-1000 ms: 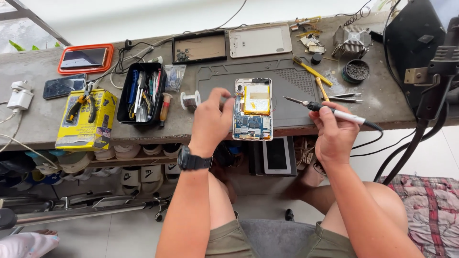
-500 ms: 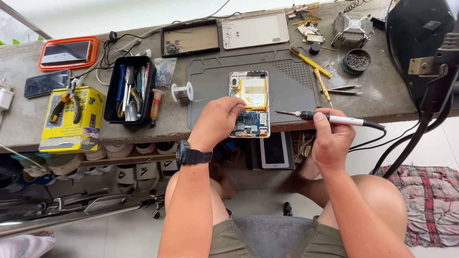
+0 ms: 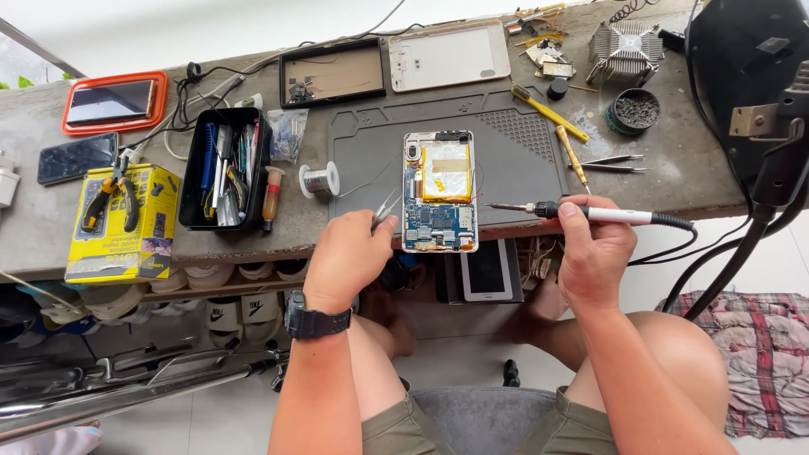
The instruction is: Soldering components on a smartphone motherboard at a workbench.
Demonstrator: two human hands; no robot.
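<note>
An opened phone [image 3: 439, 191] lies on the grey work mat [image 3: 522, 152], its yellow battery and blue circuit board showing. My right hand [image 3: 594, 248] grips a soldering iron [image 3: 581, 212] whose tip points left, just right of the phone's board. My left hand [image 3: 347, 257] pinches metal tweezers [image 3: 386, 208] just left of the phone, off its surface. A solder spool [image 3: 320, 179] stands beside the mat with its wire running toward the phone.
A black tool tray [image 3: 226, 168], a yellow box with pliers [image 3: 122, 221], an orange-cased phone [image 3: 111, 102], a dark phone [image 3: 76, 157], two tablet shells [image 3: 447, 55], a heat sink [image 3: 625, 42], a round tin [image 3: 634, 109], tweezers [image 3: 611, 163] and a black lamp arm [image 3: 750, 101].
My left hand has come off the phone and drawn back to its left, now holding tweezers. The view has shifted, and the soldering iron has stayed just right of the phone.
</note>
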